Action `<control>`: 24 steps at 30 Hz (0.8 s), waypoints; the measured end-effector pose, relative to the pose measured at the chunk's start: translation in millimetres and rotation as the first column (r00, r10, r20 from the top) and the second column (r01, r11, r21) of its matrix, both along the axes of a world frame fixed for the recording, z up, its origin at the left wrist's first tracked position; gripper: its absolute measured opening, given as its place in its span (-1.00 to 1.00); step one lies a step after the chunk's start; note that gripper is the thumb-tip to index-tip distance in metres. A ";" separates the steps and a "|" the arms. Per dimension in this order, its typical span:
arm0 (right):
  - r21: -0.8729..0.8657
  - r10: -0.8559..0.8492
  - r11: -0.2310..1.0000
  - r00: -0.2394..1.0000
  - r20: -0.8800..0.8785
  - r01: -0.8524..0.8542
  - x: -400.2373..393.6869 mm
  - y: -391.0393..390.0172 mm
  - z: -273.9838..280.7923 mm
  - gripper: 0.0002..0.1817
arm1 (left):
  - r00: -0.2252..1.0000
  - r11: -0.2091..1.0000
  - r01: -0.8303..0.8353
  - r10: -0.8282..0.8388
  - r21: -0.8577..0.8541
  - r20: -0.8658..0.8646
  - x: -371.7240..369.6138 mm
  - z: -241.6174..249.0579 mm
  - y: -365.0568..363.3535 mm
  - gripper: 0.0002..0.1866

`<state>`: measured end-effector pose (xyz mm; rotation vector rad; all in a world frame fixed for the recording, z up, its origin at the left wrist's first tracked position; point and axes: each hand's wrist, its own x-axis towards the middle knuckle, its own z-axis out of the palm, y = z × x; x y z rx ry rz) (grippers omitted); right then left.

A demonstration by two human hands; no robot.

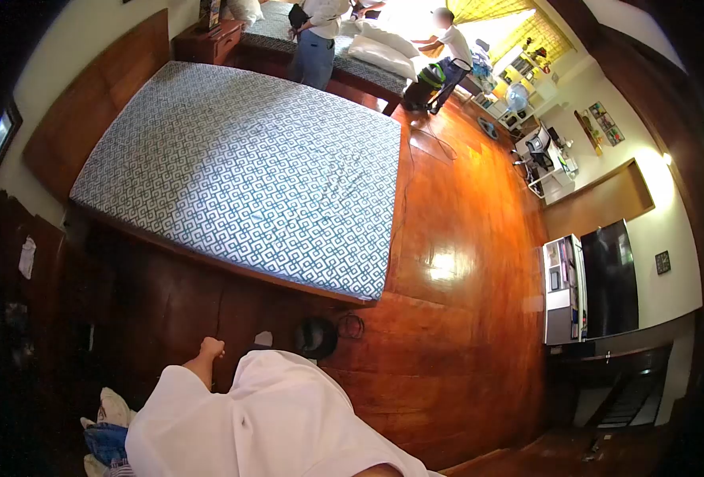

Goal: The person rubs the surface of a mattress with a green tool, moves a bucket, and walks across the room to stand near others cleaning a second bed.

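My left hand (213,347) hangs low in front of my white shirt (280,405), its fingers curled in with nothing visible in them. It is above the dark wooden floor, apart from the bed. Nearest to it on the floor are a small pale object (263,339) and a round black object (316,338) I cannot make out. My right hand is out of view; only a bit of arm shows at the bottom edge. Ahead is a large mattress (248,175) with a blue-and-white geometric pattern on a wooden bed.
A dark cable loop (351,324) and a long cord lie on the floor (463,334). Two people (318,52) (452,56) stand by another bed with white pillows (382,57). To the right are a desk (554,167) and a television (610,280). Clothes (107,437) lie at lower left.
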<state>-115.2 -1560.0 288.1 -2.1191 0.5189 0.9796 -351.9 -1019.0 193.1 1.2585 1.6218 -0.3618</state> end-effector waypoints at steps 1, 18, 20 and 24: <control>0.001 0.026 1.000 0.999 -0.021 -0.026 -4.5 -0.3 -1.4 -0.79 | 1.000 1.000 -0.004 0.004 -0.005 -0.008 -0.8 -2.1 -3.9 -0.72; 0.167 -0.126 0.979 0.991 0.046 0.117 134.8 59.8 22.8 -0.79 | 0.878 0.975 0.006 -0.111 0.220 0.467 178.7 35.0 35.1 -0.74; 0.136 -0.128 0.983 0.991 0.028 0.123 129.8 62.2 26.4 -0.80 | 0.864 0.969 0.018 -0.140 0.247 0.484 177.0 30.8 34.5 -0.73; 0.027 -0.100 0.994 0.992 -0.076 0.103 103.3 50.4 11.2 -0.80 | 0.887 0.975 0.080 -0.165 0.208 0.431 132.8 -2.4 23.7 -0.71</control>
